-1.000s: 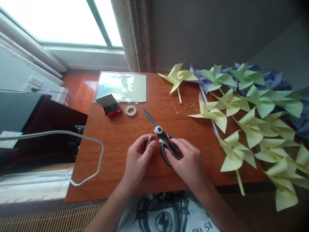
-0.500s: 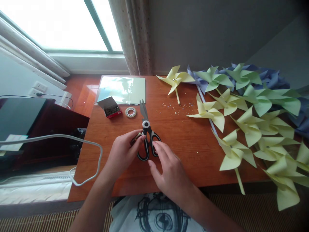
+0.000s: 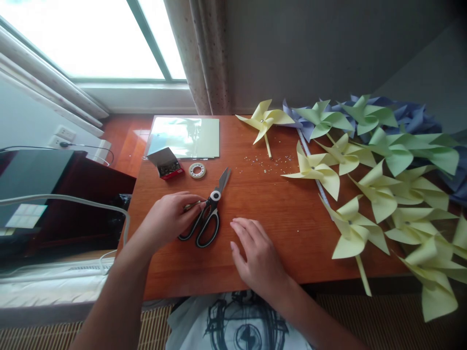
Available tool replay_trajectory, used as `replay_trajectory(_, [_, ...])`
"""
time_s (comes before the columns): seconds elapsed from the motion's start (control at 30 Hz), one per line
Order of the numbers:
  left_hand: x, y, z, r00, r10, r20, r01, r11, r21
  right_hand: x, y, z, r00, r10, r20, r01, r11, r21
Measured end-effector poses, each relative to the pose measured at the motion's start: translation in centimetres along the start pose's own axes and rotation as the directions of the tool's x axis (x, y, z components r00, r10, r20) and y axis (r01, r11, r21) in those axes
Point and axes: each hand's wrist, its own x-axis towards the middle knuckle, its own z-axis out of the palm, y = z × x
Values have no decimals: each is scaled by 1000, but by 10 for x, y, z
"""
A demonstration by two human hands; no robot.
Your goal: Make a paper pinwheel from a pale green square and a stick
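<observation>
Left hand (image 3: 171,218), left of centre in the frame: thumb and forefinger pinched together, clamped, as far as I can make out, on a pale thin stick (image 3: 190,206) mostly hidden by the fingers. Scissors (image 3: 215,195) just below and left of centre, blades toward the upper right, one handle loop partly behind the left fingertips. I cannot tell whether those fingers also bear their weight.

Right hand (image 3: 257,253), lower centre: grasping nothing visible, fingers side by side, thumb apart, well clear of the scissors.

Around them on the wooden table (image 3: 270,209): tape roll (image 3: 191,170) and open red box (image 3: 172,171) above the left hand; paper scraps (image 3: 266,170) right of centre; yellow pinwheel (image 3: 361,228) at right.

My judgement on handling: keep the stick's pinch light — a thin stick could crush — and keep both hands behind the pivot, with the blade tips facing away.
</observation>
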Motion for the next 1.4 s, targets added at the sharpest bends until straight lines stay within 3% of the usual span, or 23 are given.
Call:
replay_trajectory(0.23, [3,0,1,995,-59,-75,74,975,210,3,4,5,1000,-7,-20,7,1000,10])
replay_trajectory(0.57, [2,-3,-2,985,-95,-146,135,946,295,1,6,5,1000,-16,-12,16,1000,24])
replay_trajectory(0.87, [3,-11,2,965,-93,-246,162,947,277,1,6,5,1000,-11,-2,11,999,47])
replay_trajectory(1.07, [3,12,23,928,69,-367,60,943,328,12,10,-5,999,13,36,-18,991,136])
replay_trajectory(1.13, [1,23,35,936,105,-336,14,943,333,21,15,-12,999,38,32,-44,979,197])
replay_trajectory(1.27, [-1,44,61,918,191,-349,-50,926,375,41,26,-25,996,84,-40,-74,976,207])
replay_trajectory(1.4, [1,46,73,908,197,-370,-44,923,383,60,34,-33,992,80,-96,-63,983,173])
